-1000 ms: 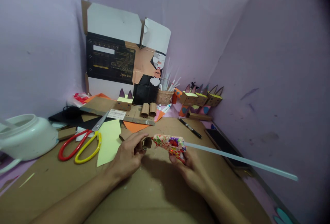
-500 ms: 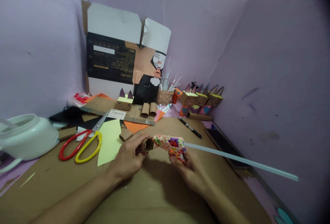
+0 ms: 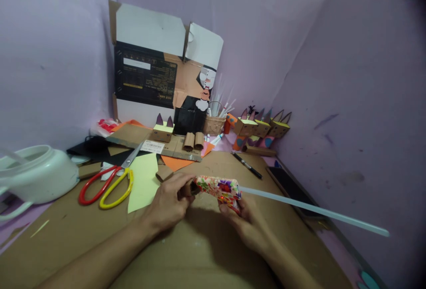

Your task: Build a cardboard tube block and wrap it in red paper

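Note:
My left hand point(image 3: 171, 200) is closed round a small brown cardboard tube point(image 3: 193, 187), whose open end faces right. In my right hand point(image 3: 241, 218) is a flower-patterned hot glue gun point(image 3: 218, 187) with a small red light on its side. Its front end is at the mouth of the tube, and the nozzle is hidden there. A long translucent glue stick point(image 3: 313, 209) sticks out of the back of the gun to the right. Just behind my left hand another brown cardboard piece point(image 3: 164, 173) lies on the cardboard-covered table point(image 3: 186, 253).
Red-and-yellow-handled scissors point(image 3: 115, 187) and pale yellow paper point(image 3: 143, 182) lie left, beside a white pot point(image 3: 43, 173). A black marker point(image 3: 246, 165) and a dark flat device point(image 3: 296, 191) lie right. Behind stand eared cardboard figures point(image 3: 246, 126), two tubes point(image 3: 194, 141) and an unfolded box point(image 3: 146, 74).
The tube's open end and the front of the glue gun have come closer together, with the tube's opening now partly covered. The whole view has shifted slightly.

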`<state>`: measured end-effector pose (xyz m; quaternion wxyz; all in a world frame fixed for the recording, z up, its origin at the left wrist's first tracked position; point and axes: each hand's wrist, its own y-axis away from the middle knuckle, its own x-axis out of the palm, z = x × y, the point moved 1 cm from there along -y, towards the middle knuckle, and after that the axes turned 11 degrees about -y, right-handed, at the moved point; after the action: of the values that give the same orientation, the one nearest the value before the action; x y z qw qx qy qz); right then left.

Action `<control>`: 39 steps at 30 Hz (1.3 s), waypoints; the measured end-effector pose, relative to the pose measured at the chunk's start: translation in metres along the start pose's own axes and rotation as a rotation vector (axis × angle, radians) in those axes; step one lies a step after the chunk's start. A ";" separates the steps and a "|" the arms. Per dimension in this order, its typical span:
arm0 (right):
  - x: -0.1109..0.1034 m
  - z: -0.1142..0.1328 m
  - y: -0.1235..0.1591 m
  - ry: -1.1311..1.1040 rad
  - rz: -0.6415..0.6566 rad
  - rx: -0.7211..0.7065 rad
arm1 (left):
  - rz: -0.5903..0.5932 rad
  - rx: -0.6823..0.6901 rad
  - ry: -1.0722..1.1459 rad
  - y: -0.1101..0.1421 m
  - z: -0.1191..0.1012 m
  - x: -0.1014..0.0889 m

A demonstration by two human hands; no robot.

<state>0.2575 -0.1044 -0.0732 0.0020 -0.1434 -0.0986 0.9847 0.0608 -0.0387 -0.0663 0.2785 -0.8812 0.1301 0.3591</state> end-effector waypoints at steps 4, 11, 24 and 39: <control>0.001 -0.001 0.000 -0.015 -0.002 -0.010 | -0.026 0.004 -0.007 -0.001 -0.001 0.000; 0.002 0.001 0.001 -0.033 0.031 0.005 | -0.008 0.002 -0.009 -0.001 -0.001 0.000; 0.002 0.003 0.001 -0.171 0.010 0.066 | -0.036 -0.016 -0.003 -0.001 0.003 0.001; 0.003 0.006 0.003 -0.101 0.029 0.059 | -0.037 -0.004 0.030 0.001 0.007 0.003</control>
<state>0.2527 -0.1081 -0.0688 -0.0131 -0.0947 -0.0672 0.9932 0.0588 -0.0350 -0.0732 0.2816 -0.8894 0.1171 0.3406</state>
